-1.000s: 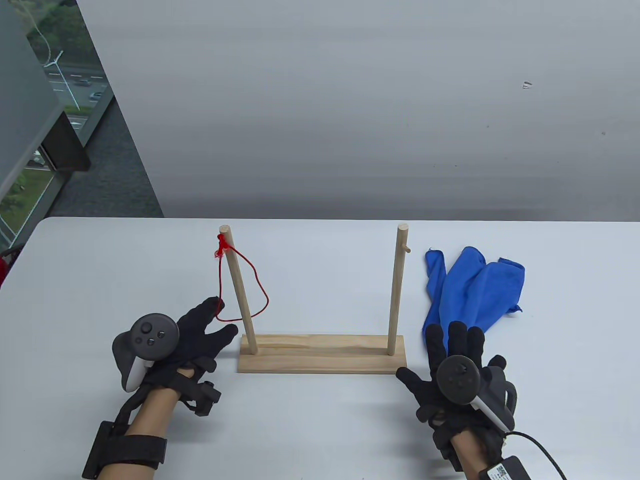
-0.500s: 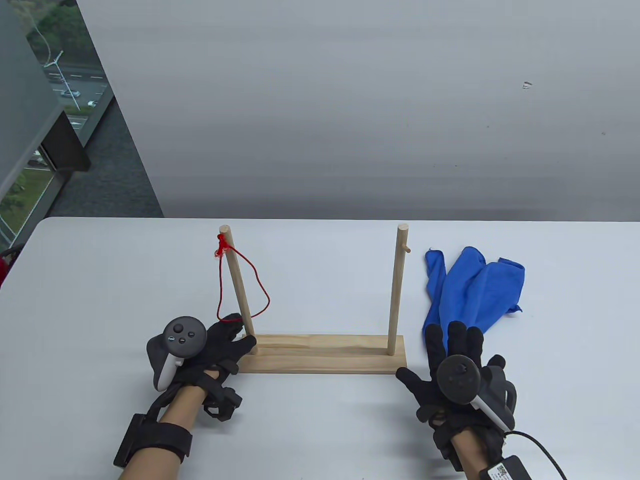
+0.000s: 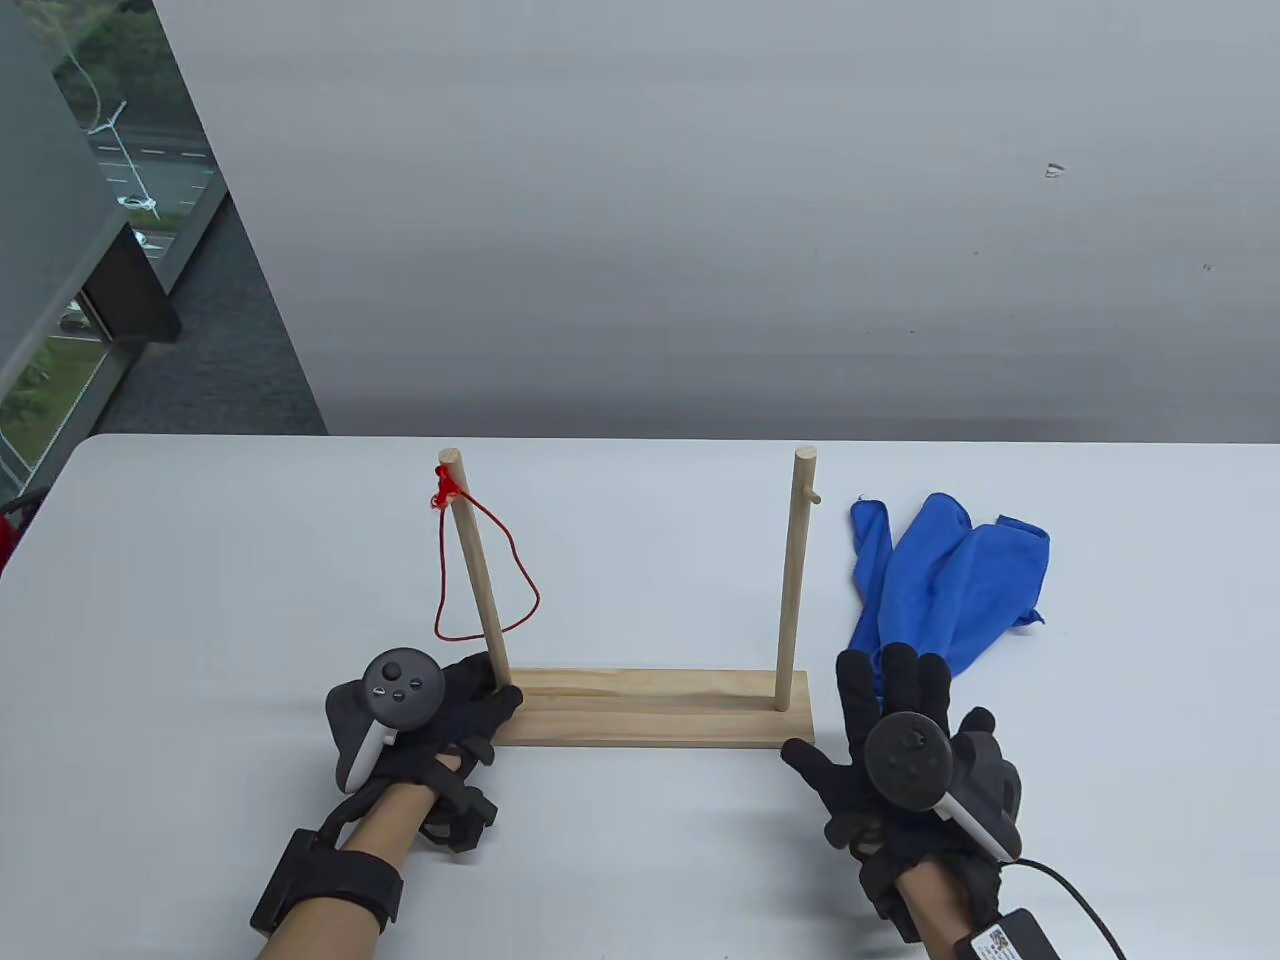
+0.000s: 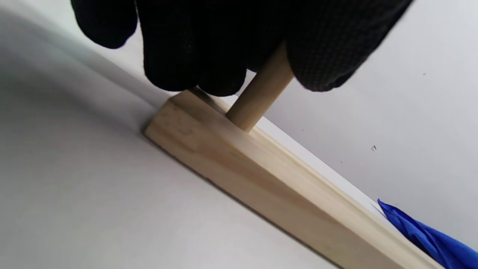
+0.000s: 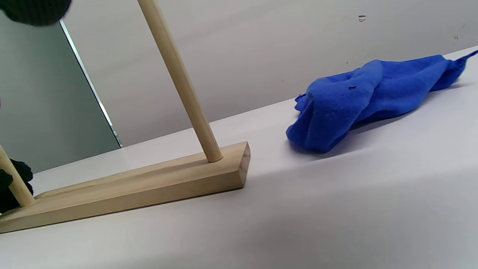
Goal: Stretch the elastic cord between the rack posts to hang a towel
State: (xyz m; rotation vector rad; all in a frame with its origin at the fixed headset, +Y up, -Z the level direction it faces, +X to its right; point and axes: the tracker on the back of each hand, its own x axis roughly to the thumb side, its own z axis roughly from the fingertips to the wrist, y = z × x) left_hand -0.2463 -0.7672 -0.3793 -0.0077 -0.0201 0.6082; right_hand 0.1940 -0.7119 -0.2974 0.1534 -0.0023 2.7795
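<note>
Left fingers (image 4: 194, 52) around left post (image 4: 257, 97) base, red cord (image 3: 488, 570) just above

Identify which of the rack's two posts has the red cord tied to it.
The left post, which the left hand grips near its base. The right post is bare, with only a small peg near its top.

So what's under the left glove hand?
The left hand covers the foot of the left post, gripping it just above the wooden base. The base's left end under it is hidden from above.
</note>
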